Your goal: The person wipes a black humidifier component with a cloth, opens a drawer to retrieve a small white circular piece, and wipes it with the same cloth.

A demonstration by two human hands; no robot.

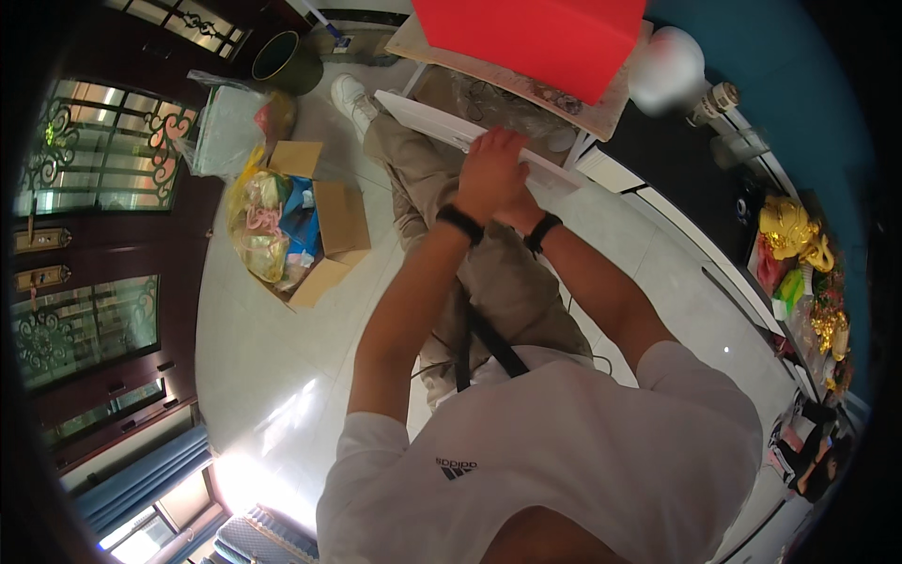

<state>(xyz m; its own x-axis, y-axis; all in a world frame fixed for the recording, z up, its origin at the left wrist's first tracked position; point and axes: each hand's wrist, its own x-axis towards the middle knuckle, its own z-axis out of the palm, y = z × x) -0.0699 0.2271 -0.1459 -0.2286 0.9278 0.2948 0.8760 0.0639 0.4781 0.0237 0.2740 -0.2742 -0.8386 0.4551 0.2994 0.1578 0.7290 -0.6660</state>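
A white drawer (423, 118) is pulled out in front of me, with cords and clear plastic wrapping inside. My left hand (493, 169) is at the drawer's front panel, its fingers bent and overlapping the top edge in view. Whether they grip the panel is unclear. Close against it, my right hand (520, 208) is largely hidden behind the left. Each wrist wears a black band. Above the drawer, a bright red box (528, 42) rests on a worn cabinet top (592, 121).
An open cardboard box (343, 218) with bagged items sits on the tiled floor to the left, near a dark bin (296, 67). On the right runs a long black-topped cabinet (655, 151) bearing gold ornaments (786, 225). Another person (807, 451) is at the far right.
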